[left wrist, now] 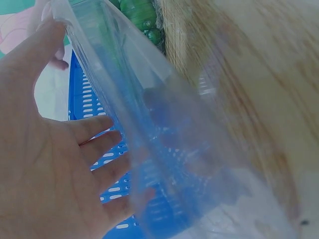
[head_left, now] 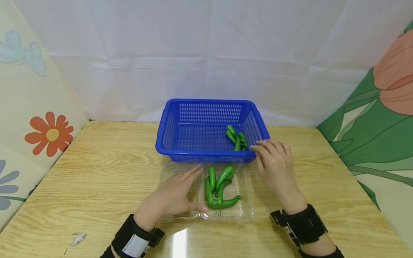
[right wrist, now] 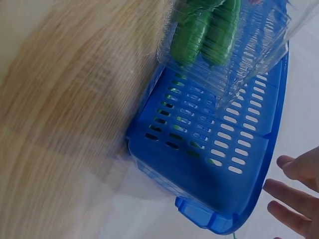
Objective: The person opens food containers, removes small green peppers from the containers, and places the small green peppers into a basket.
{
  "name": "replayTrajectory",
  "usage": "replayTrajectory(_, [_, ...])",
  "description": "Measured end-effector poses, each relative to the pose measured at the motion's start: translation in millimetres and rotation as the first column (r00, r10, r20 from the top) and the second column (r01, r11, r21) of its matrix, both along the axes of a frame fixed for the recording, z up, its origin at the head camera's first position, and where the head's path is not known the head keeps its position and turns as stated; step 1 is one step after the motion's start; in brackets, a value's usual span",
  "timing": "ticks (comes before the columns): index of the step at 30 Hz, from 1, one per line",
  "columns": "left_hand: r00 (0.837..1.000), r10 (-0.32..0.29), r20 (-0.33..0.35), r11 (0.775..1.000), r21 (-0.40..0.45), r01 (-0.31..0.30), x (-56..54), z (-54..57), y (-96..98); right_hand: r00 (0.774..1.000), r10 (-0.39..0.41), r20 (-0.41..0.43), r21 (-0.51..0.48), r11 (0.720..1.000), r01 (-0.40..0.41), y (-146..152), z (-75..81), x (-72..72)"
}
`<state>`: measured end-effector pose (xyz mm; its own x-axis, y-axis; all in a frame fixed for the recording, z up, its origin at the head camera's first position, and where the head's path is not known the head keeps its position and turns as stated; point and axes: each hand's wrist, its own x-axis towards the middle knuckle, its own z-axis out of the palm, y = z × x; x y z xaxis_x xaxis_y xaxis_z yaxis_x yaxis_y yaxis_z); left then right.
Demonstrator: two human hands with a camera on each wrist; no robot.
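My left hand spreads over a clear plastic clamshell box lying unfolded on the table. Its thumb rests by the box's middle ridge, and its nearly straight fingers lie along the plastic in the left wrist view. Several green peppers lie in the right half of the box. Beyond it stands a blue plastic basket with more green peppers in its right front corner. My right hand is at that corner, fingertips over the rim. In the right wrist view its thumb and fingers are apart, nothing between them.
A white cloth hangs behind the basket. Flower-printed panels flank the wood-grain table on both sides. A worn white patch marks the table at the front left.
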<state>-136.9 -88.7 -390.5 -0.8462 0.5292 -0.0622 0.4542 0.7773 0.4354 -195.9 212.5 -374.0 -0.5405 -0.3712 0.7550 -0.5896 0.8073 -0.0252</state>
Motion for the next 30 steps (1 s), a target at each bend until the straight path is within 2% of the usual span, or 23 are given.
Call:
replayTrajectory(7, [1.000, -0.001, 0.002, 1.000, 0.003, 0.001, 0.0, -0.1, -0.2, 0.999, 0.046, 0.002, -0.009, 0.999, -0.046, -2.2, 1.7, 1.2])
replayTrajectory(16, [1.000, -0.001, -0.003, 1.000, 0.002, 0.001, -0.2, -0.4, -0.3, 0.989, 0.142, 0.033, -0.035, 0.989, -0.141, -4.8, 5.4, 3.7])
replayTrajectory(30, [1.000, 0.010, 0.003, 1.000, -0.004, -0.010, 0.0, 0.0, 0.6, 0.964, 0.257, 0.062, 0.055, 0.964, -0.260, -8.9, 7.7, 6.9])
